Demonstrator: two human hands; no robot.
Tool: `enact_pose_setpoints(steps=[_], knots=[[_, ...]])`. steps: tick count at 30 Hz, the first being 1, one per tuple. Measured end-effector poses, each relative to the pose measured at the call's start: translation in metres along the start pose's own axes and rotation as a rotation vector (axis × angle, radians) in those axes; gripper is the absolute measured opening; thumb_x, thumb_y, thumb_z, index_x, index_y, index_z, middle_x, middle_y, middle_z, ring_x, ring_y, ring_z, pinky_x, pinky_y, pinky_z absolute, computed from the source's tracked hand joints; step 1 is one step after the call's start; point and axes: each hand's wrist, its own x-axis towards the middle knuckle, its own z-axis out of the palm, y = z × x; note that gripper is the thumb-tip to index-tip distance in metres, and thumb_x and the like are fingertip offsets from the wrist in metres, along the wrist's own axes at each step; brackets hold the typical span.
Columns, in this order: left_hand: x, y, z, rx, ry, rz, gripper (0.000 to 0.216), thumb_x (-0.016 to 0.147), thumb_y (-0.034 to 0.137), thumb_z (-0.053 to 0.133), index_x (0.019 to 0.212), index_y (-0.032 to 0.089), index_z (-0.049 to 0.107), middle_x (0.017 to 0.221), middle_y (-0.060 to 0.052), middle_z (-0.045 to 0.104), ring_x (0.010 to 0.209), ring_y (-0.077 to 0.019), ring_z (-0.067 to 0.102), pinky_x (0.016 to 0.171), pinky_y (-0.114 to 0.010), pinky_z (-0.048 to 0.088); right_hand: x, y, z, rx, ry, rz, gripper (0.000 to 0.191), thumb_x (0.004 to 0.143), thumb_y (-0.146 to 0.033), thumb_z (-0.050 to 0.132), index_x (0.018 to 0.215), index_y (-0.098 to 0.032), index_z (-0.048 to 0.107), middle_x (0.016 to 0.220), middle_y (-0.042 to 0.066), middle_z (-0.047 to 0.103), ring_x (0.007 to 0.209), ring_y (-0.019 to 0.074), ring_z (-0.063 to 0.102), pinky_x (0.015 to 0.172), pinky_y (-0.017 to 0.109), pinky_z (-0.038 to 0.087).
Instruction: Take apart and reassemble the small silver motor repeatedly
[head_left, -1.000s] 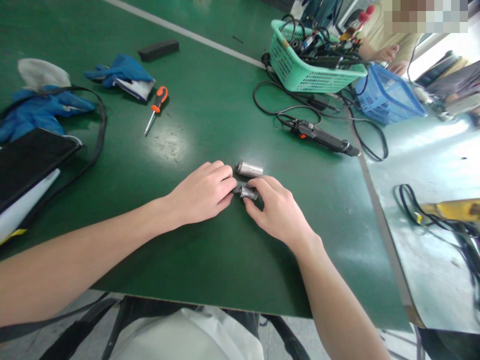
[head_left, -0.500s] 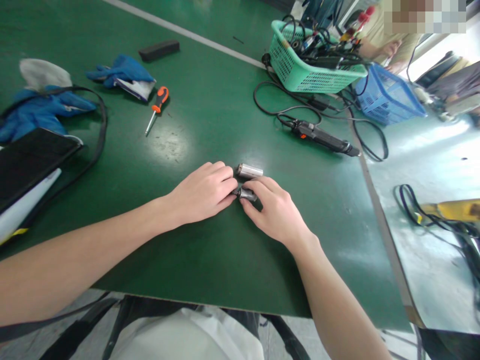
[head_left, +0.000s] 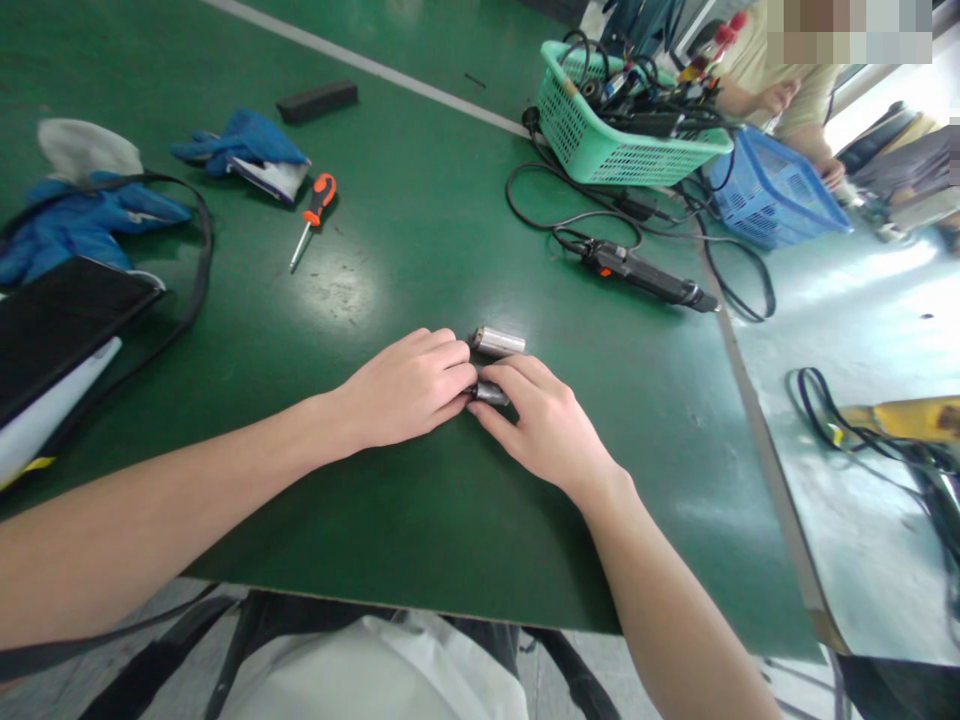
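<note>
Close to the table's middle, my right hand point(head_left: 544, 415) pinches a short dark metal cylinder point(head_left: 492, 393) between thumb and fingers. My left hand point(head_left: 416, 388) is closed at the cylinder's left end, its fingertips around a small dark part that is mostly hidden. The two hands nearly meet there. Just beyond them a second, brighter metal cylinder point(head_left: 499, 342) lies on its side on the green table point(head_left: 420, 540), apart from the one I hold.
An orange-handled screwdriver point(head_left: 319, 205), blue gloves point(head_left: 244, 150) and a black block point(head_left: 317, 101) lie to the left. At the right are a corded black power screwdriver point(head_left: 649, 277), a green basket point(head_left: 637, 155) of tools, a blue basket point(head_left: 780, 190) and a person point(head_left: 799, 100).
My right thumb and fingers have shifted slightly left along the held cylinder, closer to my left fingertips. The bright cylinder stays in place. The other person's hand has come down by the blue basket.
</note>
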Motion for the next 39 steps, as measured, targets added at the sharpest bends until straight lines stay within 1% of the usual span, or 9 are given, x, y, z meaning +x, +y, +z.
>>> enact_pose_setpoints(steps=[6,14,19,23,29,34,39], knots=[[-0.0002,0.0005,-0.0006,0.008,-0.013,-0.03,0.019,0.1,0.027,0.055,0.087,0.016,0.065,0.092,-0.008,0.064,0.09,-0.0231,0.057,0.079,-0.037,0.046,0.0001,0.0018,0.0011,-0.004,0.002,0.005,0.017,0.101,-0.028,0.06,0.116,-0.021,0.066,0.115,0.012,0.07,0.111,0.0294,0.066,0.099,0.046,0.055],[-0.0001,0.0018,-0.0012,-0.002,0.016,-0.04,0.014,0.097,0.024,0.057,0.087,0.016,0.063,0.092,-0.008,0.064,0.088,-0.0235,0.057,0.077,-0.038,0.046,0.0006,0.0018,0.0008,0.001,0.013,0.005,0.016,0.101,-0.029,0.061,0.113,-0.021,0.067,0.113,0.012,0.071,0.11,0.0292,0.067,0.097,0.046,0.056],[0.0001,0.0019,-0.0014,-0.004,0.014,-0.028,0.016,0.098,0.023,0.053,0.086,0.017,0.062,0.091,-0.008,0.063,0.088,-0.0232,0.057,0.078,-0.038,0.046,0.0005,0.0024,0.0015,0.003,0.01,0.011,0.016,0.1,-0.028,0.062,0.113,-0.021,0.067,0.114,0.011,0.071,0.111,0.0292,0.067,0.097,0.046,0.056],[-0.0006,0.0021,-0.0011,-0.004,0.018,-0.028,0.016,0.098,0.022,0.053,0.086,0.017,0.062,0.09,-0.007,0.064,0.088,-0.0227,0.057,0.078,-0.038,0.046,0.0004,0.0021,0.0014,0.003,0.016,0.009,0.017,0.098,-0.025,0.062,0.114,-0.022,0.067,0.113,0.011,0.07,0.109,0.0287,0.067,0.098,0.045,0.056],[-0.0005,0.0022,-0.001,0.0,0.035,-0.03,0.017,0.098,0.023,0.053,0.085,0.017,0.062,0.089,-0.007,0.063,0.087,-0.0223,0.057,0.077,-0.037,0.045,0.0002,0.0016,0.0016,-0.005,0.015,0.014,0.016,0.098,-0.025,0.061,0.113,-0.023,0.067,0.113,0.011,0.071,0.11,0.0291,0.067,0.097,0.045,0.057],[-0.0005,0.0021,-0.0005,-0.003,0.023,-0.037,0.017,0.098,0.023,0.053,0.086,0.017,0.063,0.089,-0.007,0.063,0.088,-0.0228,0.057,0.077,-0.038,0.045,0.0006,0.0014,0.0012,-0.009,0.012,0.013,0.016,0.098,-0.025,0.061,0.113,-0.021,0.067,0.113,0.012,0.071,0.11,0.0294,0.067,0.097,0.046,0.056],[-0.0004,0.0024,-0.0011,-0.006,0.028,-0.041,0.017,0.098,0.022,0.053,0.085,0.017,0.064,0.089,-0.007,0.064,0.087,-0.0228,0.058,0.077,-0.038,0.045,0.0004,0.0011,0.0011,-0.014,0.011,0.022,0.016,0.098,-0.025,0.062,0.113,-0.022,0.067,0.112,0.011,0.071,0.11,0.0293,0.067,0.097,0.046,0.057]])
